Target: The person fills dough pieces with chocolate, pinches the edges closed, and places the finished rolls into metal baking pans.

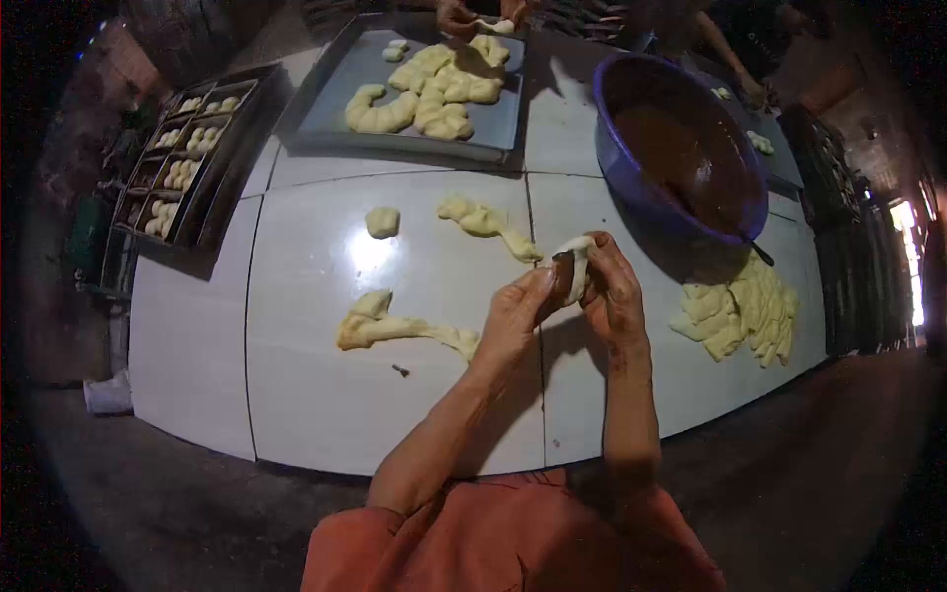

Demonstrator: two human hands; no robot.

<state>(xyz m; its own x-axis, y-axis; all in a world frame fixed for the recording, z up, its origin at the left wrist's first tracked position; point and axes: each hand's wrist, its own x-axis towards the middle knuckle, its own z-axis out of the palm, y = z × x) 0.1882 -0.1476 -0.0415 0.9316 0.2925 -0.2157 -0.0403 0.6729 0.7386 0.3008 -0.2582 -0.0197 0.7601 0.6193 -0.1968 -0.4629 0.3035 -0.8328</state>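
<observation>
Both my hands are raised over the middle of the white table [326, 414], closed around one piece of dough [580, 268] with dark brown filling [563, 272] in it. My left hand [521, 308] pinches its left side, the thumb near the filling. On the other side the fingers of my right hand [614, 292] curl over the dough. Just left of my hands lies a twisted dough strip [481, 219]. A longer stretched strip [370, 329] reaches to my left forearm. A small round dough piece [383, 222] sits farther back.
A purple basin [623, 173] of brown filling stands at right, with flattened dough [742, 314] in front. At the back is a metal tray [330, 99] of dough lumps. Left stands a divided pan [187, 163] with dough balls. Other people's hands [459, 18] work across the table.
</observation>
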